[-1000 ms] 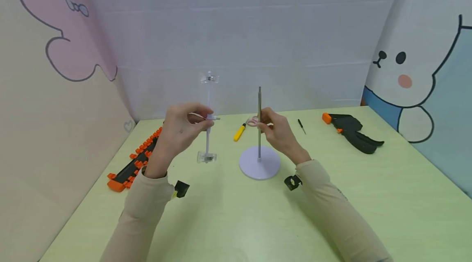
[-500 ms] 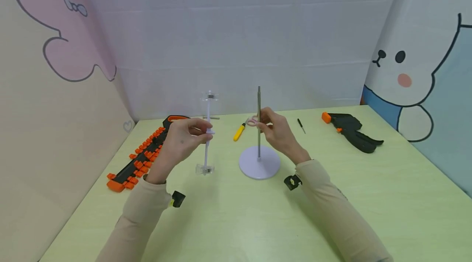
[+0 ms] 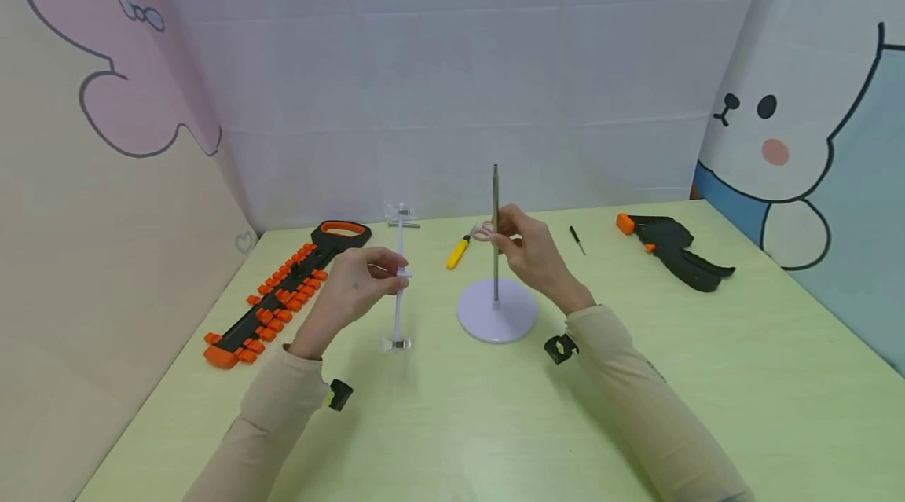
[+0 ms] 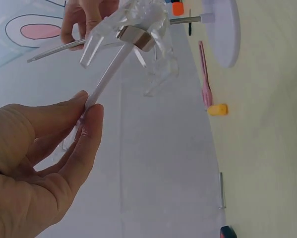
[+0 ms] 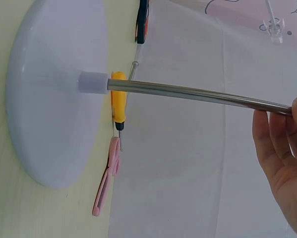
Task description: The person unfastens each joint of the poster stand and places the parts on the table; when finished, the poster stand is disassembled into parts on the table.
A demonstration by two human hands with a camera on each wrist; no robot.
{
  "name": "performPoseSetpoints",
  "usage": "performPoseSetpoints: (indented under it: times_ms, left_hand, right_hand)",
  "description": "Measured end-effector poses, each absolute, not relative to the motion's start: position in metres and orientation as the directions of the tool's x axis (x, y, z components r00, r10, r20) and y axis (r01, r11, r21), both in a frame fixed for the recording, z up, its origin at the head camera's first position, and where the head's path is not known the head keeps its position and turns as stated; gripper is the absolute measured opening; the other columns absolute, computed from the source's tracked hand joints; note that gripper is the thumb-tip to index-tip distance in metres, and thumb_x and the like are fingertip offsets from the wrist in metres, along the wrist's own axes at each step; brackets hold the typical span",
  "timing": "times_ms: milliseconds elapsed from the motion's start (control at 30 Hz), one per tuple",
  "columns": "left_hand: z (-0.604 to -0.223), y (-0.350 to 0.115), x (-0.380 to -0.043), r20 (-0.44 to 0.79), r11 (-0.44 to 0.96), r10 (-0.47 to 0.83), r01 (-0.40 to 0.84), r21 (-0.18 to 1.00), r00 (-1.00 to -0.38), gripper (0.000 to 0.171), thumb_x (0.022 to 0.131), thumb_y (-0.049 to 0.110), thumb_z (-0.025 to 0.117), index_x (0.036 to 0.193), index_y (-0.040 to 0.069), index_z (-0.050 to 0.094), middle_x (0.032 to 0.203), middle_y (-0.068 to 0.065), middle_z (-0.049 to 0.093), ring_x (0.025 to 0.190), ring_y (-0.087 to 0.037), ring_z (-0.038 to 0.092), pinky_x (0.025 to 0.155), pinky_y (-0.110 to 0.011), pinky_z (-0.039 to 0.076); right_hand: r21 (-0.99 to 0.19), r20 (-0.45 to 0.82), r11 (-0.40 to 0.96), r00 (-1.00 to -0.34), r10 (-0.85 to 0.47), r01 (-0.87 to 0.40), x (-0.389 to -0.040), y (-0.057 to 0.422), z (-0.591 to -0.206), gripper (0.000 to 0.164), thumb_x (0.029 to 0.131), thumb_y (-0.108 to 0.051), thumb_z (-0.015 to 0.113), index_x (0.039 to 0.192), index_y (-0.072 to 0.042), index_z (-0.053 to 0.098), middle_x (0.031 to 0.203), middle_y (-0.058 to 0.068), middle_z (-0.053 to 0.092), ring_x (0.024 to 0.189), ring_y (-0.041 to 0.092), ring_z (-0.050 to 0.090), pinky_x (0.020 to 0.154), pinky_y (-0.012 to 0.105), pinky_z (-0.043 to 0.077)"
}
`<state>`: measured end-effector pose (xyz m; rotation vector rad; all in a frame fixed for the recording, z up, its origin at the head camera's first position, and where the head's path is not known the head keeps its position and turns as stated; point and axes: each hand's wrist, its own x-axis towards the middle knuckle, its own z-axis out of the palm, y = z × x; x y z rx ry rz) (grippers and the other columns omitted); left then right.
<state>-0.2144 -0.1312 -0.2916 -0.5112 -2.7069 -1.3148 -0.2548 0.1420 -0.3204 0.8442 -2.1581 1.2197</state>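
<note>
In the head view my left hand (image 3: pixel 357 286) pinches a thin white rod (image 3: pixel 397 317) near its middle, between thumb and fingers, holding it upright. Clear plastic pieces with a shiny metal part (image 4: pixel 135 38) sit at the rod's ends. My right hand (image 3: pixel 533 254) grips a slim metal pole (image 3: pixel 496 266) partway up, fingertips and thumb around it. That pole stands in the short collar (image 5: pixel 92 83) of a round white base (image 3: pixel 481 323), which lies flat on the table. A gap separates the white rod from the pole.
Behind lie a yellow-handled screwdriver (image 3: pixel 458 254), pink scissors (image 5: pixel 104 186), a thin metal pin (image 3: pixel 406 225) and a small black screwdriver (image 3: pixel 577 240). A black bar with orange clips (image 3: pixel 272 302) lies on the left, a black and orange pistol-shaped handle (image 3: pixel 675 251) on the right.
My left hand has come down toward the table with the white rod, uncovering the metal pin and the black bar's handle. My right hand and the pole have stayed put.
</note>
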Motion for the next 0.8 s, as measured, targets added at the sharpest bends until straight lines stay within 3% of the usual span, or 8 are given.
performPoseSetpoints:
  times_ms: [233, 533, 800]
  left_hand:
    - [-0.303, -0.129, -0.217, 0.166, 0.585, 0.284, 0.308, 0.750, -0.944, 0.019, 0.081, 0.006, 0.075, 0.100, 0.004, 0.070, 0.091, -0.008, 0.066, 0.074, -0.019, 0.066, 0.065, -0.034, 0.054]
    - [-0.319, -0.127, -0.219, 0.061, 0.614, 0.297, 0.240, 0.752, -0.953, 0.020, 0.081, 0.004, 0.074, 0.100, 0.002, 0.069, 0.089, -0.007, 0.065, 0.071, -0.017, 0.065, 0.067, -0.039, 0.055]
    - [-0.328, -0.126, -0.223, 0.021, 0.621, 0.300, 0.212, 0.754, -0.954, 0.021, 0.081, 0.003, 0.074, 0.101, 0.002, 0.069, 0.088, -0.007, 0.064, 0.071, -0.017, 0.065, 0.070, -0.042, 0.055]
  right_hand:
    - [-0.547, 0.698, 0.407, -0.667, -0.261, -0.732, -0.255, 0.142, -0.319, 0.022, 0.087, 0.009, 0.062, 0.104, -0.001, 0.053, 0.081, 0.011, 0.061, 0.067, 0.020, 0.058, 0.059, 0.034, 0.055]
    - [-0.578, 0.673, 0.388, -0.688, -0.272, -0.718, -0.254, 0.141, -0.319, 0.019, 0.089, 0.007, 0.060, 0.106, 0.001, 0.052, 0.085, 0.019, 0.061, 0.074, 0.033, 0.062, 0.063, 0.032, 0.055]
    - [-0.573, 0.676, 0.395, -0.687, -0.269, -0.718, -0.254, 0.142, -0.319, 0.019, 0.089, 0.007, 0.060, 0.105, 0.001, 0.052, 0.084, 0.017, 0.061, 0.073, 0.030, 0.062, 0.063, 0.033, 0.055]
